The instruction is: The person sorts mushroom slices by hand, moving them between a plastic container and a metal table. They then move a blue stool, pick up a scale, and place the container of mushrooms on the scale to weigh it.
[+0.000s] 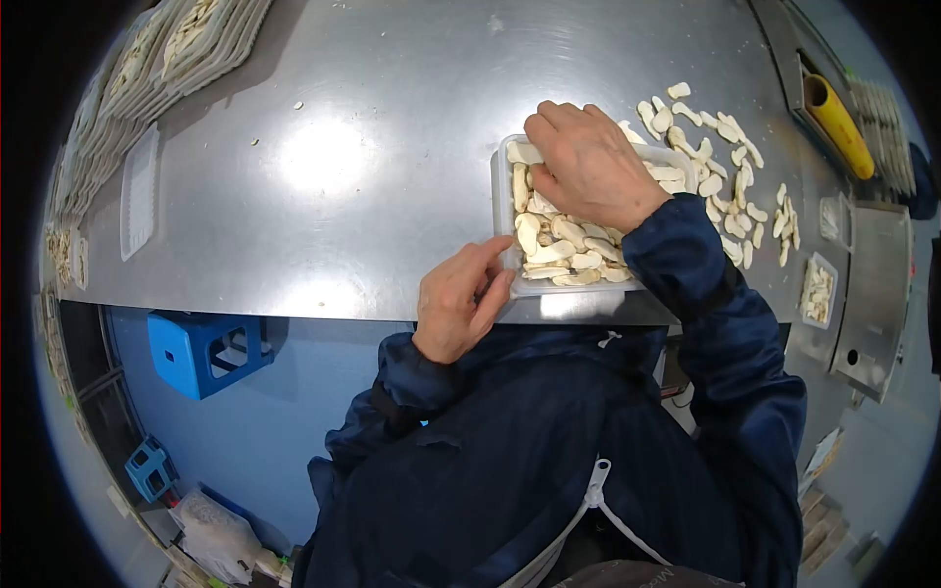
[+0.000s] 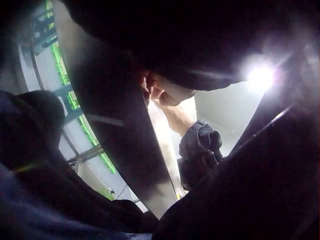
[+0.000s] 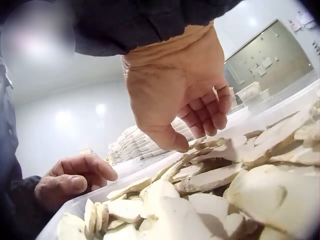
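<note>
A clear plastic tray (image 1: 504, 186) filled with pale mushroom slices (image 1: 569, 231) sits at the table's front edge. My right hand (image 1: 598, 167) is over the tray, palm down. In the right wrist view, the fingers (image 3: 206, 112) of that hand hang loosely bent, and its thumb comes down close to the slices; nothing shows between them. At the tray's near left corner is my left hand (image 1: 459, 299), index fingertip and thumb right at the rim. The left wrist view is mostly dark, with part of a hand (image 2: 172, 95) showing.
Loose mushroom slices (image 1: 720, 181) lie scattered right of the tray. A small filled tray (image 1: 817, 291) stands farther right, near a yellow cylinder (image 1: 839, 127). Stacked trays (image 1: 211, 54) and a single white tray (image 1: 140, 196) are at the left. A blue stool (image 1: 186, 353) stands below the table edge.
</note>
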